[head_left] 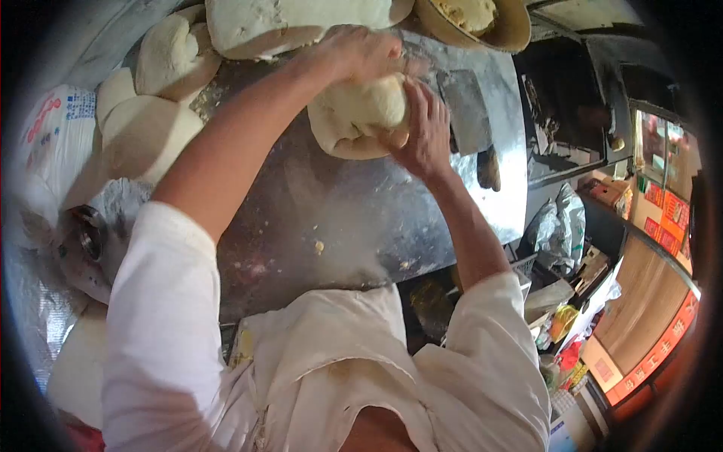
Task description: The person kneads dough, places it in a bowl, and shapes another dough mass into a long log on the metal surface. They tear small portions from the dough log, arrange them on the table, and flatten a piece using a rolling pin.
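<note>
A lump of pale dough (354, 117) lies on the dark metal worktop (324, 203), its edges folded and uneven. My right hand (425, 128) grips its right side, with the thumb at the near edge and the fingers curved over the top. My left hand (361, 56) is at the far edge of the dough. Motion blurs its fingers, so their hold is unclear. Just right of my right hand lies a broad metal blade (465, 109) with a dark wooden handle (489, 169).
A long dough slab (294, 26) lies at the back, beside a bowl (516, 26) holding a yellowish mass. More dough pieces (151, 135) and a printed white sack (60, 128) are on the left. Beyond the worktop's right edge stand a dark open compartment (565, 98) and bags (561, 226).
</note>
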The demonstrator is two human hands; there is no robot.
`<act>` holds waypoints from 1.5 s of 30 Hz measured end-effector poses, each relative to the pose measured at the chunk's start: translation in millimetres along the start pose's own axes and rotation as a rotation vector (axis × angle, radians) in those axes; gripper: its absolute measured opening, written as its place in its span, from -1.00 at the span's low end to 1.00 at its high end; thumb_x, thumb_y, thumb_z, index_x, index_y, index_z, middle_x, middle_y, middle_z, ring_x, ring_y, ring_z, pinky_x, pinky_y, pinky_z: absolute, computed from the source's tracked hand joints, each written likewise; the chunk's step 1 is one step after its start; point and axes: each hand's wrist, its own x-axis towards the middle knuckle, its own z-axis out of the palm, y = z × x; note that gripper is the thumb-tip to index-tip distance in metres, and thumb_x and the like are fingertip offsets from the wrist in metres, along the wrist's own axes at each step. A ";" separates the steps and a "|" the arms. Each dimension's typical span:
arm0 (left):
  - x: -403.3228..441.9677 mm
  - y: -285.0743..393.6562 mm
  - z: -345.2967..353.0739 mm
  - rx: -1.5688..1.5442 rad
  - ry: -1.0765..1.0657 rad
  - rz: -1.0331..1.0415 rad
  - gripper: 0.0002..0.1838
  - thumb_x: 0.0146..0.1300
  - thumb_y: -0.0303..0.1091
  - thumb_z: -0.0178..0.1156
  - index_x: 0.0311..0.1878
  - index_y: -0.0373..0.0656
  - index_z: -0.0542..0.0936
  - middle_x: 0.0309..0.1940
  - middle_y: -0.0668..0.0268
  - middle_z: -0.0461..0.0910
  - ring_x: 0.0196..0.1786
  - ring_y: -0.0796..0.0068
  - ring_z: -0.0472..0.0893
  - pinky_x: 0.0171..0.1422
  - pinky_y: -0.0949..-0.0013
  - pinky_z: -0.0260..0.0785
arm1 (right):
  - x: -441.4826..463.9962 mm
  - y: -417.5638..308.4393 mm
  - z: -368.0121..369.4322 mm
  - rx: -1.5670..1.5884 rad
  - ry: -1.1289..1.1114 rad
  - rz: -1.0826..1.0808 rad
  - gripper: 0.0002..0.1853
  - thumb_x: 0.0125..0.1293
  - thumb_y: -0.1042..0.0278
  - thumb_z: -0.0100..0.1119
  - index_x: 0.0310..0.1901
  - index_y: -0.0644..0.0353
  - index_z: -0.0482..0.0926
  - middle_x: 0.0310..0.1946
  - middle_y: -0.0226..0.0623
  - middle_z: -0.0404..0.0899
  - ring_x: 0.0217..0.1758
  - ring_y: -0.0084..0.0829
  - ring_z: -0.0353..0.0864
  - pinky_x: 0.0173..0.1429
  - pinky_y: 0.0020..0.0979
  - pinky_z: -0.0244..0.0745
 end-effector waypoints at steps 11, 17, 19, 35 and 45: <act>-78.6 -20.3 112.9 -0.010 0.831 0.203 -0.37 0.37 0.33 0.08 0.23 0.06 0.65 0.20 0.25 0.59 0.24 0.09 0.59 0.30 -0.18 0.32 | -1.3 -6.4 35.2 -0.089 0.074 -0.186 -0.16 0.05 -0.08 0.51 0.38 0.00 0.49 0.33 -0.10 0.51 0.31 -0.03 0.54 0.40 0.07 0.31; -0.6 -41.0 77.0 -0.023 0.842 -0.078 -0.54 0.44 0.12 0.08 0.18 0.04 0.65 -0.03 0.10 0.75 0.05 0.00 0.71 0.25 -0.07 0.45 | 92.4 35.1 33.7 0.046 -0.096 -0.154 0.08 -0.25 -0.21 0.70 0.39 -0.05 0.46 0.13 -0.16 0.66 0.16 0.03 0.68 0.18 0.01 0.59; -9.0 -40.3 76.2 -0.079 0.725 -0.193 -0.58 0.42 0.07 0.12 0.17 0.07 0.65 -0.12 0.08 0.77 -0.04 -0.04 0.73 0.22 -0.03 0.48 | 82.7 13.7 28.5 -0.023 -0.119 -0.018 0.07 -0.24 -0.19 0.72 0.38 -0.01 0.46 0.13 -0.16 0.66 0.14 0.03 0.68 0.17 -0.01 0.60; -365.7 12.1 212.1 -0.534 0.692 -0.319 -0.25 0.48 0.01 0.22 0.59 -0.09 0.20 0.44 -0.02 0.27 0.41 -0.07 0.38 0.49 -0.13 0.27 | -259.4 -91.9 -37.1 0.015 -0.033 0.071 -0.18 0.19 0.01 0.55 0.47 -0.05 0.43 0.31 -0.10 0.50 0.35 0.00 0.48 0.42 0.08 0.36; -213.1 6.3 131.4 -0.637 0.335 -0.624 -0.32 0.50 0.20 0.16 0.52 0.03 0.44 0.40 0.09 0.53 0.45 0.12 0.50 0.53 0.09 0.32 | -176.2 -39.2 27.5 0.545 0.057 0.288 -0.26 0.35 -0.03 0.42 0.47 0.12 0.44 0.27 0.04 0.56 0.33 -0.08 0.56 0.40 -0.13 0.47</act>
